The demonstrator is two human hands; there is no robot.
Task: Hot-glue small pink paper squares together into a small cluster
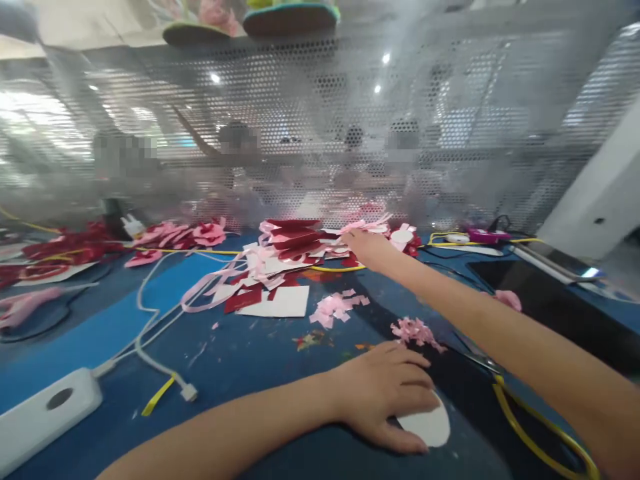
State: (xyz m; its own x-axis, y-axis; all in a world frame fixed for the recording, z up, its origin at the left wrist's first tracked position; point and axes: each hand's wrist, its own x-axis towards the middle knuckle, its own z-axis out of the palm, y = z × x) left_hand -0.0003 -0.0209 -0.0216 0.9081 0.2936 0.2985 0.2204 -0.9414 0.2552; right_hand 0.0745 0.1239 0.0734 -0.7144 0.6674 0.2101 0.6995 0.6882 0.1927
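resting spread-fingered on a white card (431, 428), the left hand (381, 393) should press lightly; the right hand (365, 245) reaches into piled paper (285, 257), its grip unclear.

No readable text, labels, brands, numbers or signs anywhere in view.

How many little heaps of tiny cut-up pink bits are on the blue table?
2: a pale heap by the white card, and a pinker heap just beyond the left hand. The right arm might hide more.
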